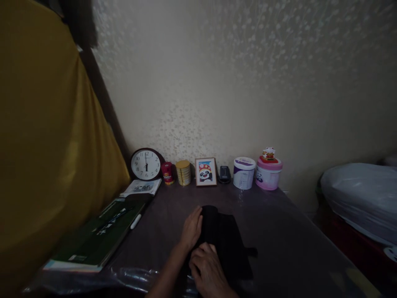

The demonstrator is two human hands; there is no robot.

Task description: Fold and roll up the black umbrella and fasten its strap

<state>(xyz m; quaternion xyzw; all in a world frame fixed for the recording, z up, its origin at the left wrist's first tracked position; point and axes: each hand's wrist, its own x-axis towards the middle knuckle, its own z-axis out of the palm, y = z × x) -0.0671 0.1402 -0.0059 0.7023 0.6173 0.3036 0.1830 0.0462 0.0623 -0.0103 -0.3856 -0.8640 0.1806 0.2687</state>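
Observation:
A black, soft-looking roll (209, 223) lies on the dark table in front of me, its right part spread out as a flat black flap (233, 244). A short strap (252, 251) sticks out from the flap's right edge. My left hand (191, 228) presses along the roll's left side, fingers together and curved over its far end. Nearer to me, my right hand (207, 265) grips the close end of the roll with bent fingers. The roll's near end and part of its underside are hidden by my hands.
Along the wall stand a clock (145, 164), a red tin (168, 174), a yellow can (183, 173), a framed panda picture (206, 172), a black device (224, 174) and two tubs (244, 176). Green book (102, 231) and white pen (135, 221) lie left, beside a yellow curtain (56, 145).

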